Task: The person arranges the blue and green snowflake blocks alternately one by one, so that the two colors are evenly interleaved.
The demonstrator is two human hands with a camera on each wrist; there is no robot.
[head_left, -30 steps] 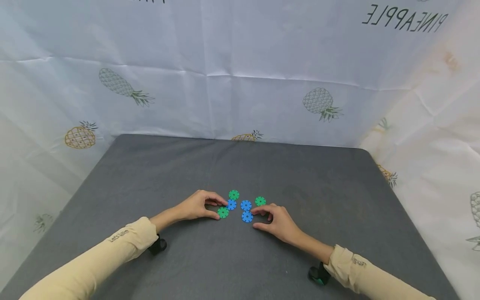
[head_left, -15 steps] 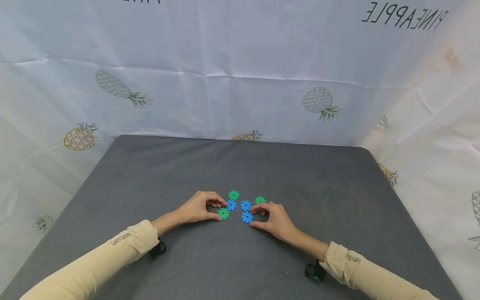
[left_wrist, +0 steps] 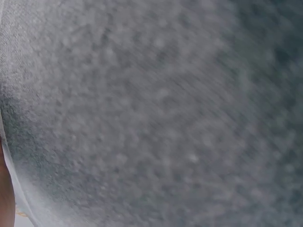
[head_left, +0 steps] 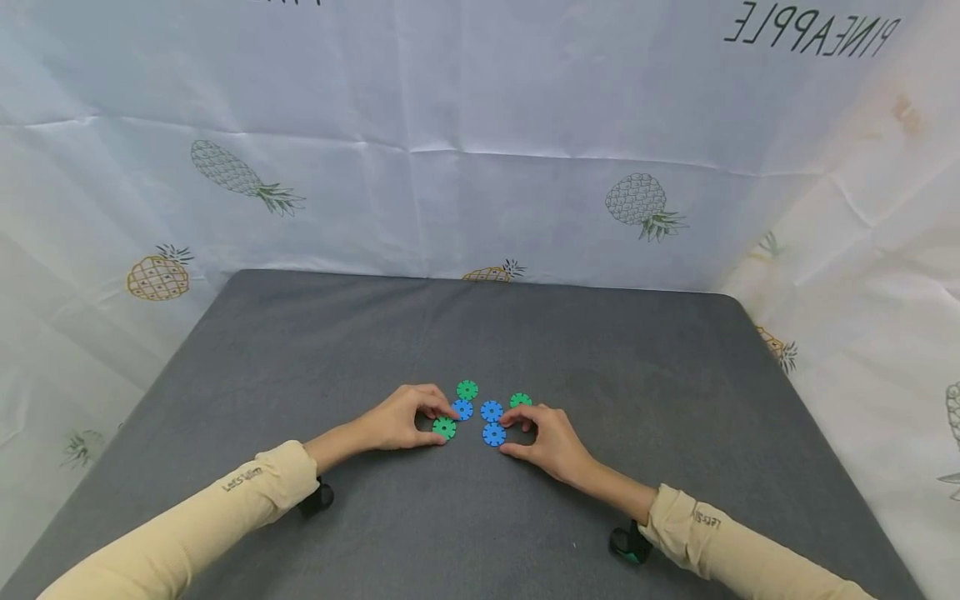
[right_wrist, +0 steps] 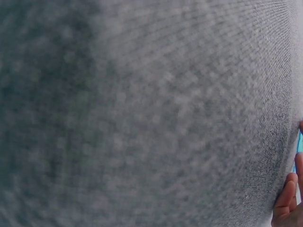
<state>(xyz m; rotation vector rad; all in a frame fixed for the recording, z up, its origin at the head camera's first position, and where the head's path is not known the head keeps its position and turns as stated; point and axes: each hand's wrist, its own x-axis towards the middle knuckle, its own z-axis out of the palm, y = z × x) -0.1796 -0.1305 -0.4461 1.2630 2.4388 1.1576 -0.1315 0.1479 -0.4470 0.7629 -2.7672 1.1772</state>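
Note:
Small notched plastic discs lie at the middle of the grey table in the head view. My left hand (head_left: 405,418) pinches a green notched disc (head_left: 444,428) between thumb and fingers, its fingertips also right at a neighbouring blue disc (head_left: 462,409). Beyond that blue disc, edge to edge with it, is another green disc (head_left: 467,390). My right hand (head_left: 551,437) holds the lower blue disc (head_left: 494,434), thumb at its near edge and index finger at its far side. An upper blue disc (head_left: 491,411) adjoins it. Fingers partly cover a green disc (head_left: 521,401) behind the right hand.
The grey cloth-covered table (head_left: 600,350) reaches back to a white curtain (head_left: 517,100) printed with pineapples. Black wrist cameras hang below both cuffs. Both wrist views show mostly blurred grey cloth, with finger parts (right_wrist: 286,194) at the right wrist view's edge.
My right hand has shifted slightly left, its thumb coming to the lower blue disc's edge. My left hand and its green disc have moved slightly toward me.

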